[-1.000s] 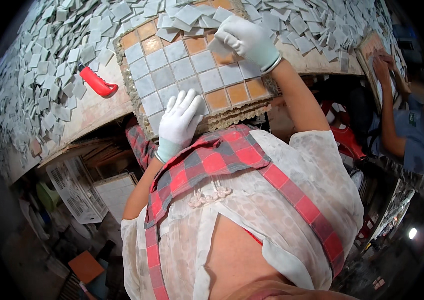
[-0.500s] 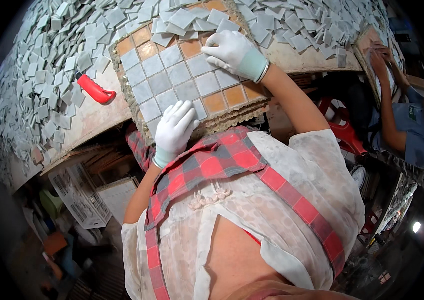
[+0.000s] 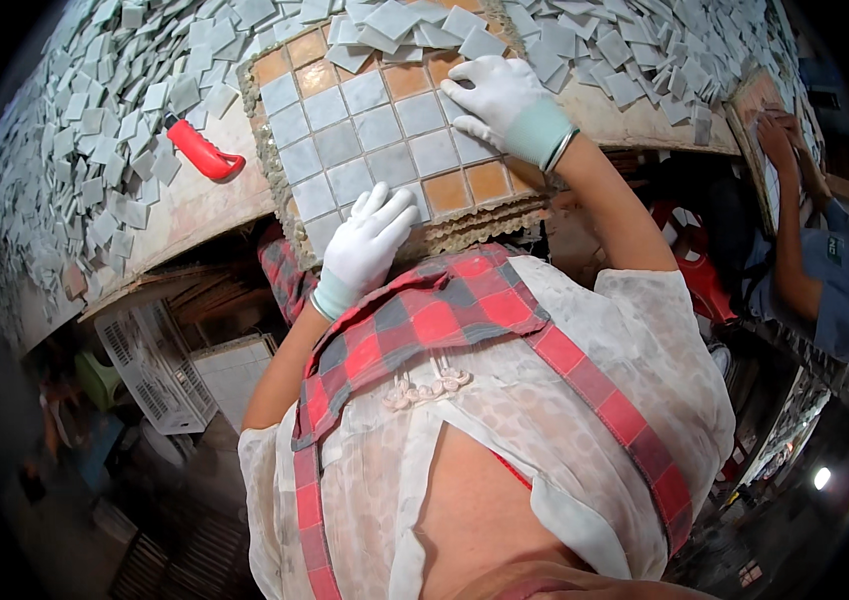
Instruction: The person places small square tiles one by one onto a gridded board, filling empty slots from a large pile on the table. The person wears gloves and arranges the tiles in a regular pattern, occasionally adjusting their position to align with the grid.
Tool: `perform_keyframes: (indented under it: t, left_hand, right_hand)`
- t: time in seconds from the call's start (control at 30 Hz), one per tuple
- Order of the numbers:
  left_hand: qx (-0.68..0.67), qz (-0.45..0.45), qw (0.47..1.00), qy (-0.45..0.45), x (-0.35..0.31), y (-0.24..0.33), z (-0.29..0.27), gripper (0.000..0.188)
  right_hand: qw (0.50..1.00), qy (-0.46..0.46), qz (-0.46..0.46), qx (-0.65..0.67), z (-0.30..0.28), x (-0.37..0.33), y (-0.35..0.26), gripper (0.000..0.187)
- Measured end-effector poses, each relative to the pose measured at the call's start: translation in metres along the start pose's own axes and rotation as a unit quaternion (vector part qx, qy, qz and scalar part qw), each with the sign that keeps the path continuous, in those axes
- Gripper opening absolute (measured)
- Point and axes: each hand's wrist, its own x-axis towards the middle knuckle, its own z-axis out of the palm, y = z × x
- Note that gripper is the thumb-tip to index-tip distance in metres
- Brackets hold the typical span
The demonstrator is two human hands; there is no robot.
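Note:
A rectangular mould board point(image 3: 262, 150) with a tile grid lies in front of me. Inside it are pale grey-white square tiles point(image 3: 336, 143) in rows, beside bare orange-brown cells point(image 3: 446, 192). My left hand point(image 3: 359, 250), in a white glove, rests at the near edge of the grid, fingers stretched out over the tiles. My right hand point(image 3: 504, 100), gloved too, hovers at the right side of the grid. Its thumb and forefinger curve with a gap between them, nothing visible inside. Loose tiles point(image 3: 389, 20) are heaped across the grid's far end.
Piles of loose tiles point(image 3: 114, 110) cover the table point(image 3: 209, 215) around the board. A red-handled cutter point(image 3: 204, 150) lies at left. Stacked boards point(image 3: 484, 222) sit under the grid. Another person's hands point(image 3: 774, 130) work at a board on the right. A white plastic crate point(image 3: 156, 365) stands below left.
The whole view has shifted slightly. My right hand has moved a little to the right over the grid. The fingers of my left hand are somewhat more spread. The laid tiles look the same.

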Motion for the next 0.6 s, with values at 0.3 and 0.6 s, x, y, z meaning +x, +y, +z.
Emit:
perform_keyframes:
  t: [0.3,0.6]
  left_hand:
    - [0.117,-0.113,0.987,0.000,0.013,-0.010,-0.007,0.051]
    - [0.074,-0.105,0.989,-0.073,-0.001,-0.001,0.005,0.062]
  right_hand:
    - [0.977,0.153,0.088,0.118,0.004,0.015,-0.010,0.030]
    - [0.975,0.084,0.207,0.008,0.028,0.004,0.050,0.046]
